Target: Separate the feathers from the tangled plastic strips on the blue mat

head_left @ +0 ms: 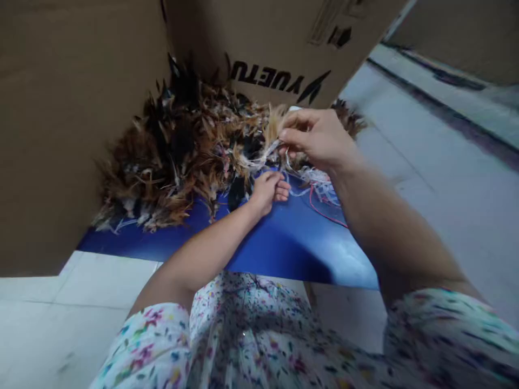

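My right hand (318, 135) is raised over the front edge of a feather pile, thumb and fingers pinched together. Between them are the pale quills of a tan feather bunch (273, 127), partly hidden by the fingers. Lower and to the left, my left hand (271, 190) is just above the blue tabletop (259, 237), its fingers curled in. What it holds, if anything, I cannot make out. Brown and black feathers (178, 146) lie heaped behind both hands. Under my right wrist is a tangle of clear plastic strips (324, 189) with a red cord (324, 215).
A cardboard sheet (81, 135) stands upright at the left. Behind the pile rises another cardboard panel (251, 32) with upside-down black lettering. Pale floor tiles (438, 178) show at the right, beyond the table.
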`<state>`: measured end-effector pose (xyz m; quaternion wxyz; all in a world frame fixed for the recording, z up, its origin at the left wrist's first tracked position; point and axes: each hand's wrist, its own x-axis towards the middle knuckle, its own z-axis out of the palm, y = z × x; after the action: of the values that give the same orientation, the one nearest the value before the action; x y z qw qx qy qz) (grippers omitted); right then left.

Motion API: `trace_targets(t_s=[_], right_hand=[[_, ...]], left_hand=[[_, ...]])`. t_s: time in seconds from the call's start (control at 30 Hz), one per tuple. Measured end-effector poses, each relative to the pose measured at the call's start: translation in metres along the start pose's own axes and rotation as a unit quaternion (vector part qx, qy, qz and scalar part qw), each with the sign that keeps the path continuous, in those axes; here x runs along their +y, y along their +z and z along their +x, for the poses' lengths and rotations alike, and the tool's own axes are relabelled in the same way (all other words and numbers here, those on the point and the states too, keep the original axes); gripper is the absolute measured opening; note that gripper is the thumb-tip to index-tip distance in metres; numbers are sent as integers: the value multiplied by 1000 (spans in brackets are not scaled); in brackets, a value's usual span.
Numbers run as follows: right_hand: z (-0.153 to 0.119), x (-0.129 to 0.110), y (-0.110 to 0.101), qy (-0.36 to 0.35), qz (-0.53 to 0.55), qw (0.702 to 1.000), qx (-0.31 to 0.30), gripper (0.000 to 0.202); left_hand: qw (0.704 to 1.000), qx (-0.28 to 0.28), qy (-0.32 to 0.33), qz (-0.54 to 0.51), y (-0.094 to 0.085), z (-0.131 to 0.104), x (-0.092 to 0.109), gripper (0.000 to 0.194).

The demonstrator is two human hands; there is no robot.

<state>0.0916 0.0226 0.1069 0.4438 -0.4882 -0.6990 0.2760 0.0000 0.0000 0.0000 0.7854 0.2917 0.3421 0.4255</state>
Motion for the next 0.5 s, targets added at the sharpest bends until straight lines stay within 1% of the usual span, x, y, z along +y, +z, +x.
trace_targets(t_s=[0.07, 0.13, 0.23, 0.3, 0.4, 0.5], right_hand=[[-16, 10, -9, -2, -14, 1000, 7, 8], [-31, 20, -13, -5, -33, 999, 19, 6], [-51, 36, -12, -13, -76, 996, 44, 2], [-62, 46, -9, -8, -89, 994, 65, 2], [-74, 58, -5, 24, -72, 994, 84, 5], [-83, 65, -4, 47, -39, 995, 79, 12]], left_hand=[[1000, 15, 4, -6, -1, 1, 4, 21], [1000, 15, 4, 1, -1, 1, 7, 20], [1000, 2, 7, 29, 0, 1, 5, 18], [999, 5, 12, 50, 0, 1, 3, 18], [996, 17, 30, 85, 1, 2, 0, 20], [991, 42, 47, 121, 0, 4, -2, 24]])
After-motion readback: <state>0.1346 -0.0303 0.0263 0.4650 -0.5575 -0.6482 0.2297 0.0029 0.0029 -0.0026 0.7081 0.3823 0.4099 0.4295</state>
